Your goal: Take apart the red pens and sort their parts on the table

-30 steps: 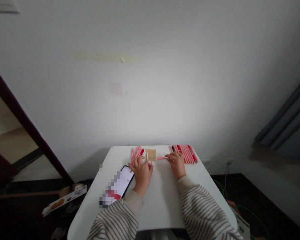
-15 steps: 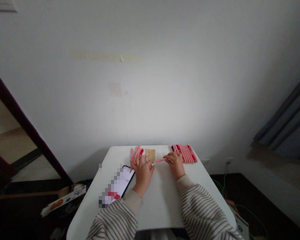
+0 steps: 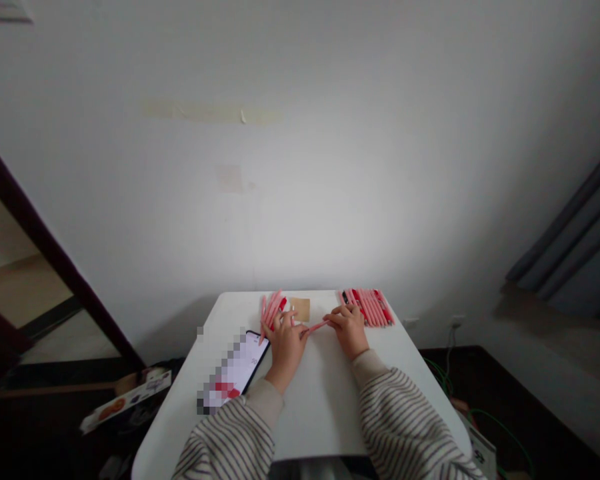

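1. Since 1 s ago: R hand (image 3: pixel 351 329) brought pink pen (image 3: pixel 316 326) left to L hand (image 3: pixel 286 341); both now pinch it, mid-table (image 3: pixel 320 407).
2. Pen pile (image 3: pixel 273 306) just behind L hand; card (image 3: pixel 301 309) beside it.
3. Pen row (image 3: pixel 370 306) behind R hand.
4. Phone (image 3: pixel 237 368) left of L wrist.
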{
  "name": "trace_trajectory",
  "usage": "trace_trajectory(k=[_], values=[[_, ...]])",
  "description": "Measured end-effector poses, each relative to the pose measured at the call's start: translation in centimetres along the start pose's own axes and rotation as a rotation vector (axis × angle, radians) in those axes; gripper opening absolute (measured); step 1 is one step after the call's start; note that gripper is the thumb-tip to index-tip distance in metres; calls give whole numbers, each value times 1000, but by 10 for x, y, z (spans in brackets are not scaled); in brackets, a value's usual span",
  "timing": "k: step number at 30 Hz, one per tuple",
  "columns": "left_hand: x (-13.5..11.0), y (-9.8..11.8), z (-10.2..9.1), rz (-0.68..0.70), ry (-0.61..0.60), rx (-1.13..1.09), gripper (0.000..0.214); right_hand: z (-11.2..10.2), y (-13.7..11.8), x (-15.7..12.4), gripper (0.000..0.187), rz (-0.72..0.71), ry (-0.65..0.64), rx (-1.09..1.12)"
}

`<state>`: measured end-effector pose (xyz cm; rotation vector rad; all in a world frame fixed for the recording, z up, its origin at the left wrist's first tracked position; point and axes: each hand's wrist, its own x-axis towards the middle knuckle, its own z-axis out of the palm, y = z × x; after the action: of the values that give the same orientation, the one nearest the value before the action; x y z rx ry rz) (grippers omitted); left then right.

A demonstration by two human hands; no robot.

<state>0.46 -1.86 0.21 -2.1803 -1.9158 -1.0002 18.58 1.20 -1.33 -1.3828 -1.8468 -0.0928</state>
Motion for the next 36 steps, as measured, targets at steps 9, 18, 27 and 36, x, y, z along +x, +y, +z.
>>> trace_trajectory(k=[9,18,27,36], values=[[1,-1,3,-17,-17,4,11,0,-1,0,18,-66,10,-17],[1,-1,1,5,8,17,10,-2,-3,1,18,-116,14,-7],[0,0,0,1,9,18,11,-1,-2,2,23,-70,-30,63],[0,1,-2,-2,-4,22,10,0,0,2,13,2,-49,127]])
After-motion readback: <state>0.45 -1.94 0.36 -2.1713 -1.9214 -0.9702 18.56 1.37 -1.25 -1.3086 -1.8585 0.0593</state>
